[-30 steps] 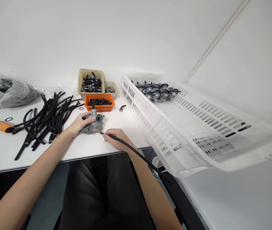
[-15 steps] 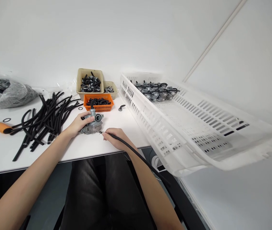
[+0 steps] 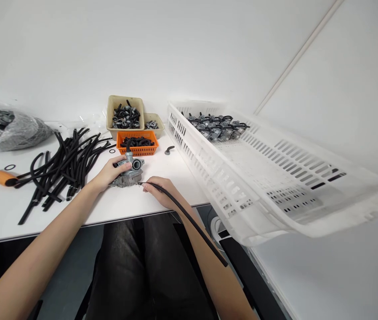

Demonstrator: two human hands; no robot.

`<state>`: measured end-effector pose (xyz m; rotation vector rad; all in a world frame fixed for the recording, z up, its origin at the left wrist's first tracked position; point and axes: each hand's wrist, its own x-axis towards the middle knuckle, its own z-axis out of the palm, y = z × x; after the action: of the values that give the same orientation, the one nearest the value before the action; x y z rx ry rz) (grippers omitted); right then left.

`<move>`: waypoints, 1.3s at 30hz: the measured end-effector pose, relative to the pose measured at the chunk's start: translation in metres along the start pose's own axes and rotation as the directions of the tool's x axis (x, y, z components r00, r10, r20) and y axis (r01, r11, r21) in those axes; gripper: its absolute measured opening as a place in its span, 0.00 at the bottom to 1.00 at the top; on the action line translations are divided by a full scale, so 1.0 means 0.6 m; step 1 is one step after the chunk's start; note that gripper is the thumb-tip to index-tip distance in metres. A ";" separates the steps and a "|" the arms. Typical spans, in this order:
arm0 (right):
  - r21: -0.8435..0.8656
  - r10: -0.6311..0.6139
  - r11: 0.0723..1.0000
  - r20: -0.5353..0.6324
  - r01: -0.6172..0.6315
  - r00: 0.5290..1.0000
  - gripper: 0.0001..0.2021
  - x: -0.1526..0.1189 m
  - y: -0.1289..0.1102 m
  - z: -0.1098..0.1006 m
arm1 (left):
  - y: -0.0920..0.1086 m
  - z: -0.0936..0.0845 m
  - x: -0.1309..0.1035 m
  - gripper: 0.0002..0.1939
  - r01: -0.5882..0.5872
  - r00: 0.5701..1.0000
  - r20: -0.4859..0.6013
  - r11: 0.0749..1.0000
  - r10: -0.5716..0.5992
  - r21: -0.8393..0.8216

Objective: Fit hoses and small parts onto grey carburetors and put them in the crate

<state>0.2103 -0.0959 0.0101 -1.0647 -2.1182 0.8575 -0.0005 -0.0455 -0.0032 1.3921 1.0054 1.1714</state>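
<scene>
A grey metal carburetor (image 3: 129,174) with a black elbow on top rests upright near the table's front edge. My left hand (image 3: 109,173) is closed around its left side, thumb across the front. My right hand (image 3: 158,191) pinches a black rubber hose (image 3: 189,218) close to its tip. That tip meets the carburetor's lower right side; whether it sits over a fitting is too small to tell. The hose's other end trails down over my right forearm. A small loose elbow piece (image 3: 169,150) lies on the table beyond my right hand.
Black hoses (image 3: 72,164) are heaped at left, beside an orange-handled tool (image 3: 2,178) and a plastic bag (image 3: 12,129). An orange basket (image 3: 137,151) and beige bins (image 3: 109,116) of parts stand behind. A white crate (image 3: 205,178) with several carburetors (image 3: 217,126) overhangs the table at right.
The hose's tip has come up against the carburetor's side, where a small gap showed before. Its trailing end has shifted left and down onto my forearm. My left hand stays put.
</scene>
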 end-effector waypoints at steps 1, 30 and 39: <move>-0.001 0.000 1.000 0.002 0.000 1.000 0.12 0.000 0.000 0.000 | 0.000 0.000 0.000 0.26 0.000 1.000 0.001 1.000 0.000 0.002; -0.073 -0.016 0.997 0.015 0.017 1.000 0.13 0.001 -0.004 0.003 | 0.006 0.011 -0.007 0.23 0.018 0.998 -0.066 0.998 -0.014 0.061; -0.081 -0.002 0.997 0.020 0.003 1.000 0.12 0.003 -0.006 0.003 | 0.012 0.016 -0.008 0.23 0.002 0.998 -0.069 0.996 0.004 0.088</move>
<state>0.2064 -0.0963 0.0121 -1.0987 -2.1862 0.7898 0.0078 -0.0531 0.0031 1.4293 1.1163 1.1956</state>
